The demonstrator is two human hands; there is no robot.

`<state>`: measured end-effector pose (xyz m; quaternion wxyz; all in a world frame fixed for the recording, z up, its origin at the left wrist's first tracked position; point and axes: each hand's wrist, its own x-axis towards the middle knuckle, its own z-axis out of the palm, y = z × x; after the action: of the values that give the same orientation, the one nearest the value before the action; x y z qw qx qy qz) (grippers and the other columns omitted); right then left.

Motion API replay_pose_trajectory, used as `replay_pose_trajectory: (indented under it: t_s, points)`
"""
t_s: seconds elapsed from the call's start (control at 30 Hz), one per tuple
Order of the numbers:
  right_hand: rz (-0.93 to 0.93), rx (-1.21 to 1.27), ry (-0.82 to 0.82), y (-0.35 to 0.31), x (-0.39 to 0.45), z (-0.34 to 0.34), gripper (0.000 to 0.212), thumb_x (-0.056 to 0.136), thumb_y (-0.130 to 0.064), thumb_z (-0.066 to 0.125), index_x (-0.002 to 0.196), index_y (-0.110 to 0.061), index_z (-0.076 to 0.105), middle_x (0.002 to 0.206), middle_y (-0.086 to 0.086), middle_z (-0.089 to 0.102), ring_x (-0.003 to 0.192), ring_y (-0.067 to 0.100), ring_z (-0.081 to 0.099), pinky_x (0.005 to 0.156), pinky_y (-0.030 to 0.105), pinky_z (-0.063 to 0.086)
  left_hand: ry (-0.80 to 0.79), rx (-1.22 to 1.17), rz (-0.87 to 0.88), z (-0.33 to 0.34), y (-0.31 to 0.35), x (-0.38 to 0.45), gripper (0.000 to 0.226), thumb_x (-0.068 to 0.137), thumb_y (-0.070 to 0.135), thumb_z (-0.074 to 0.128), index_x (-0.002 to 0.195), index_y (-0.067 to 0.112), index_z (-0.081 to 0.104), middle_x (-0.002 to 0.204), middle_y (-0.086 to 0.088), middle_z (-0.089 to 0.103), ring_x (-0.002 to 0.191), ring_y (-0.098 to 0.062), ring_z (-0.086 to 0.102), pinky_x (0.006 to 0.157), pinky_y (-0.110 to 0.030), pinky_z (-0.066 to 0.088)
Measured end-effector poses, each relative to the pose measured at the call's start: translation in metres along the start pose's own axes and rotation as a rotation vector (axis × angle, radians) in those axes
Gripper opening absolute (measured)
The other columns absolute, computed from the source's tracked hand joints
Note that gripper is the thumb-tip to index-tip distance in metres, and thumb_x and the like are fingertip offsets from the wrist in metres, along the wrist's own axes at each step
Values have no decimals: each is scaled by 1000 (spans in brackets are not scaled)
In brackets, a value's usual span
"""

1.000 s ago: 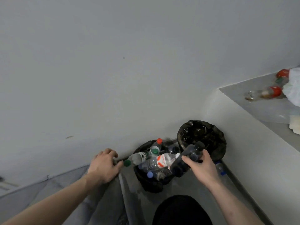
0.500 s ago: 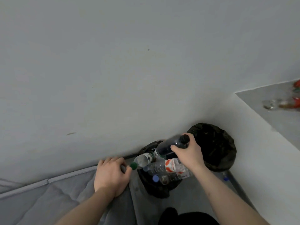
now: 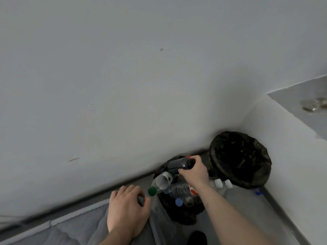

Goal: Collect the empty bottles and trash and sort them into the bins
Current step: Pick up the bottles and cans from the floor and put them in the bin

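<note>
My right hand (image 3: 193, 171) grips a dark plastic bottle (image 3: 178, 163) and holds it over the heap of bottles in the black-lined bin (image 3: 178, 213) by the wall. A clear bottle with a green cap (image 3: 160, 183) sticks out of that heap to the left. Beneath my wrist lie several more clear bottles, one with a blue cap (image 3: 178, 202). My left hand (image 3: 126, 208) rests on the corner of a grey mattress (image 3: 74, 225), its fingers curled over the edge. A second black-lined bin (image 3: 239, 159) stands in the corner to the right; its inside looks dark.
Two white-capped bottles (image 3: 222, 183) lie on the floor between the bins. A blurred bottle (image 3: 311, 104) lies on the ledge at the upper right. White walls close the space behind and to the right. A dark shape (image 3: 197, 237) shows at the bottom edge.
My right hand has carried the dark bottle left and up, from beside the right bin to over the full left bin. My left hand has settled further onto the mattress corner.
</note>
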<state>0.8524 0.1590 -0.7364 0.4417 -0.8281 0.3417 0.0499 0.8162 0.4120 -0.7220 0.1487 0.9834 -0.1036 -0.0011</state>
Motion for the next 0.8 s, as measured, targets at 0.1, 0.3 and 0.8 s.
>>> replay_pose_trajectory:
  t_s: [0.1, 0.3, 0.8]
  points:
    - [-16, -14, 9, 4, 1, 6, 58, 70, -29, 85, 116, -29, 50, 114, -4, 61, 104, 19, 60, 84, 31, 48, -14, 2, -8, 1, 0, -1, 21, 73, 51, 60, 65, 32, 54, 72, 17, 56, 80, -10, 55, 75, -35, 38]
    - [-39, -55, 29, 5, -4, 12, 61, 76, -28, 81, 129, -28, 50, 129, -3, 50, 100, 14, 54, 79, 28, 43, -20, -7, -21, -1, 1, 0, 20, 74, 50, 57, 66, 33, 53, 73, 18, 55, 80, -9, 53, 77, -34, 37]
    - [-157, -326, -158, -6, -38, 6, 67, 85, -33, 67, 146, -29, 41, 155, -4, 34, 137, 24, 41, 106, 39, 43, -39, 31, -34, -8, 6, -2, 25, 74, 50, 54, 62, 28, 52, 69, 13, 56, 77, -14, 55, 78, -34, 39]
